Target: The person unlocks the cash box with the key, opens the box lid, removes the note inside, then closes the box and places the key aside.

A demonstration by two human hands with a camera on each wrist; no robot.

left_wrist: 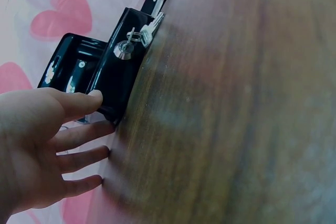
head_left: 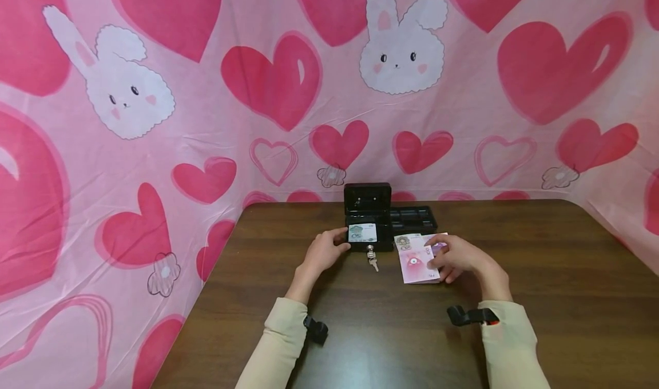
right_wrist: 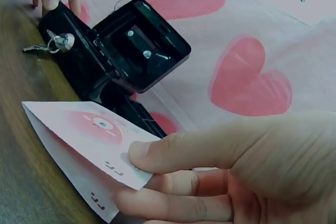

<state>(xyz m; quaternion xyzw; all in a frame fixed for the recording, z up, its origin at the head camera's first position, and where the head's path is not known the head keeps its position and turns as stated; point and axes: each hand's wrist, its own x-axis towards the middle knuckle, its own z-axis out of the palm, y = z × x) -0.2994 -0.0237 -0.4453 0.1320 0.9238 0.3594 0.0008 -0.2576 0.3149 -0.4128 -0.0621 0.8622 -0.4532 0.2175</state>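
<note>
A small black cash box [head_left: 366, 190] stands with its lid raised at the back of the table. A green printed banknote [head_left: 362, 233] lies in it. Keys [head_left: 373, 258] hang from the lock on its front. My left hand [head_left: 323, 250] touches the box's left end with thumb and index finger, its fingers nearly straight in the left wrist view. Just right of the box, my right hand [head_left: 457, 257] pinches several banknotes [right_wrist: 94, 124], thumb on top and fingers below. A pink one lies uppermost, with brownish and purple ones partly hidden; in the right wrist view they spread apart.
A black compartment tray [head_left: 414, 219] lies right of the cash box, close to it. The brown wooden table [head_left: 386, 332] ends at a pink heart-patterned cloth [head_left: 278, 80] behind and at the sides. A black strap mount [head_left: 465, 316] sits at each wrist.
</note>
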